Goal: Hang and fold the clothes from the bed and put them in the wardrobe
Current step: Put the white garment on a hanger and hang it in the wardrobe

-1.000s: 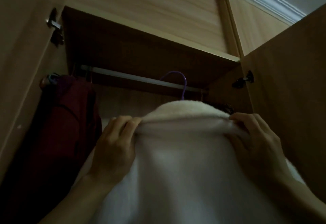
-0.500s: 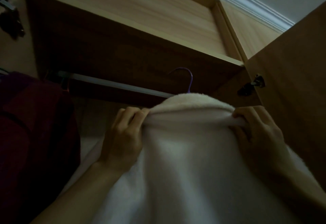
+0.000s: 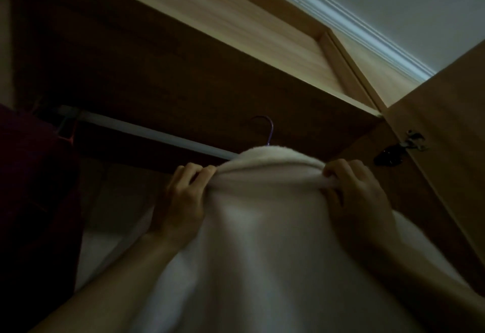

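Note:
A white fleecy garment [image 3: 265,241] fills the lower middle of the head view, draped on a purple hanger whose hook [image 3: 266,129] rises above its collar. My left hand [image 3: 183,201] grips the garment's left shoulder and my right hand [image 3: 357,199] grips its right shoulder. The hook sits just above the pale wardrobe rail [image 3: 147,132]; whether it rests on the rail I cannot tell. The hanger's body is hidden under the cloth.
A dark red garment [image 3: 34,188] hangs at the rail's left end. The open wardrobe door [image 3: 451,149] with its metal hinge [image 3: 401,147] stands close on the right. The shelf board [image 3: 210,31] runs above the rail.
Both hands and the white garment have risen toward the rail, and the view has swung right, pushing the dark red garment to the left edge.

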Motion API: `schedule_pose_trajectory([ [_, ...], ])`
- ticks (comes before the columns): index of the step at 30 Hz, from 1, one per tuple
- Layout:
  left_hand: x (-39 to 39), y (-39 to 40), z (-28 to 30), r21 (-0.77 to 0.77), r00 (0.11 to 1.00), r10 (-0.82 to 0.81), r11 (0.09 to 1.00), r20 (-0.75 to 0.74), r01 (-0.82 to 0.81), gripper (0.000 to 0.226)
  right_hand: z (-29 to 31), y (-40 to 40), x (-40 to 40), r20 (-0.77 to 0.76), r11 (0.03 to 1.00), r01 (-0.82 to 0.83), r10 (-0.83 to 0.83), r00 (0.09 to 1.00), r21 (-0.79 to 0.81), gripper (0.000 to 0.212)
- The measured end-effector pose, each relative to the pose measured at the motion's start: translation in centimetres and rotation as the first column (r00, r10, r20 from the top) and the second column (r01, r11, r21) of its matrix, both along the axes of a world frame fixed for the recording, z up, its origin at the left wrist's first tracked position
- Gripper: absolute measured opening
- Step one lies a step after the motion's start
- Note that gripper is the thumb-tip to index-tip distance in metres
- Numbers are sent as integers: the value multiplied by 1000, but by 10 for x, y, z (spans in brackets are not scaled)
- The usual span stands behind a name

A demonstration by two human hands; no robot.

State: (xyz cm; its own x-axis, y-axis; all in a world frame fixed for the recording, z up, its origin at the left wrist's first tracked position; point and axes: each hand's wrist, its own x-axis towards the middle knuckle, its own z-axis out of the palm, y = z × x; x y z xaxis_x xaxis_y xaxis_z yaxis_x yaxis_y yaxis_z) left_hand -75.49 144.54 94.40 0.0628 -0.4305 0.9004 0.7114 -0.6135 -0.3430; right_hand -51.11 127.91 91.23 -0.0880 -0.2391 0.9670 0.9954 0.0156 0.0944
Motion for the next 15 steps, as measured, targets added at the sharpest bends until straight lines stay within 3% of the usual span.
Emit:
schedule_pose_trajectory([
  [8,-16,88,41,-144,999,23,989,43,-17,44,57,73,-29,57,993,112,-110,992,-38,21],
  [15,-43,140,44,-170,993,56,985,101,-38,43,74,138,-45,70,990,87,-80,994,-112,24],
])
